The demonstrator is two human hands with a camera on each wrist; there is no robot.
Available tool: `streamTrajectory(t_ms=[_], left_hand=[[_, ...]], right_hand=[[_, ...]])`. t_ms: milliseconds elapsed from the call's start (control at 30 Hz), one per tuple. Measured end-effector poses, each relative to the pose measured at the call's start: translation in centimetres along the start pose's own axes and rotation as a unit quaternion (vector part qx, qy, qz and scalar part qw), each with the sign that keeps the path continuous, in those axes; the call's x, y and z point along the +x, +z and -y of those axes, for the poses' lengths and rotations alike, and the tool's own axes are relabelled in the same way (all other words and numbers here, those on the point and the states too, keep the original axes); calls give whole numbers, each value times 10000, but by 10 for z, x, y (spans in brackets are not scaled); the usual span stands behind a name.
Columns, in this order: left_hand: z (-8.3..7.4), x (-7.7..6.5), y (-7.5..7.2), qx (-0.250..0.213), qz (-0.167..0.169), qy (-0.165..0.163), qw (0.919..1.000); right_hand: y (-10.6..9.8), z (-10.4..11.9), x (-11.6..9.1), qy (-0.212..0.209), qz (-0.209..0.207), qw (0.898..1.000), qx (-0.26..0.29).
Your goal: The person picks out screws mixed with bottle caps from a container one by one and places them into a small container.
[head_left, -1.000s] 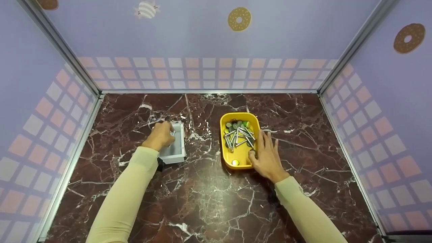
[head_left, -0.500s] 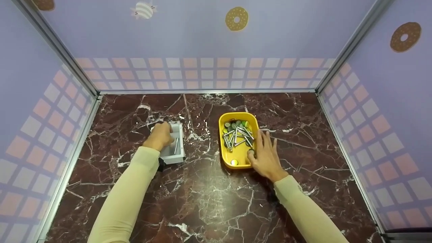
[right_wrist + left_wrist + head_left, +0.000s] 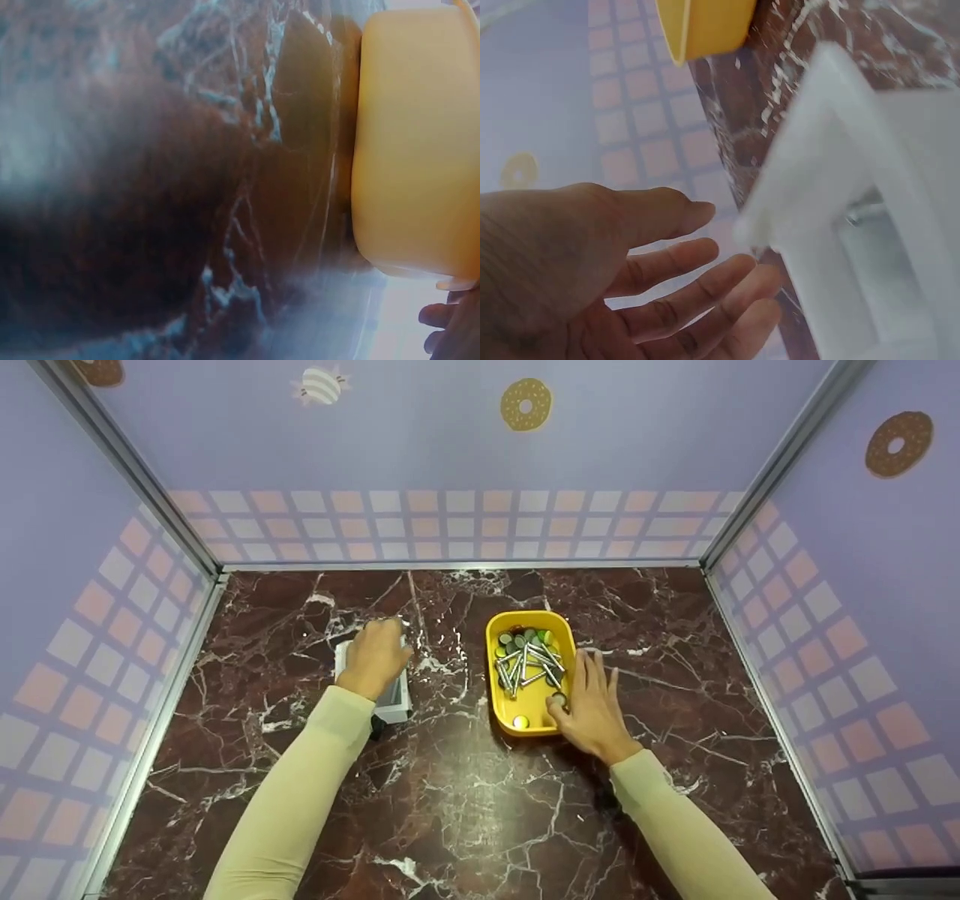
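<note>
My left hand [image 3: 375, 656] is over the white box [image 3: 403, 712]. In the left wrist view its fingers [image 3: 682, 296] are loosely bent with nothing between them, beside the wall of the white box. A silver metal pin, perhaps a bolt [image 3: 868, 210], lies inside that box. My right hand [image 3: 596, 712] grips the right wall of the yellow bin [image 3: 517, 611], thumb over the rim and fingers along the outside. Several silver bolts [image 3: 526, 664] and small round discs [image 3: 505, 639] in grey, green and yellow lie in the bin.
Both containers stand on a dark red marbled tabletop [image 3: 465, 810]. A lone shiny disc [image 3: 521, 721] lies near the bin's front end. Lilac panels [image 3: 420, 442] with metal edging enclose the back and both sides.
My left hand has moved right and a little away from me, now over the middle of the white box. A bolt became visible in that box half a second ago. My right hand stays put.
</note>
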State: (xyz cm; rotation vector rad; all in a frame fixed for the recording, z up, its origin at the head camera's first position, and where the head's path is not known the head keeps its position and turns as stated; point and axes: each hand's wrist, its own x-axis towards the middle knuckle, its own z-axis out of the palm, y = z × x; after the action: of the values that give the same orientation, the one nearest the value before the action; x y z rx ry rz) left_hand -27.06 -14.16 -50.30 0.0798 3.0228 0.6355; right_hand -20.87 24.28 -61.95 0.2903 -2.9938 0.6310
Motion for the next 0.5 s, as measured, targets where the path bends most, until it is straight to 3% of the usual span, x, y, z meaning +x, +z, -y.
streamTrajectory(t_ms=[200, 500], left_hand=[[-31, -1, 9, 45, -258, 426, 9987], [-72, 1, 33, 80, -186, 1180, 9928]], right_hand=[[-5, 2, 0, -36, 205, 9997, -94], [-3, -3, 1, -145, 96, 9996, -231]])
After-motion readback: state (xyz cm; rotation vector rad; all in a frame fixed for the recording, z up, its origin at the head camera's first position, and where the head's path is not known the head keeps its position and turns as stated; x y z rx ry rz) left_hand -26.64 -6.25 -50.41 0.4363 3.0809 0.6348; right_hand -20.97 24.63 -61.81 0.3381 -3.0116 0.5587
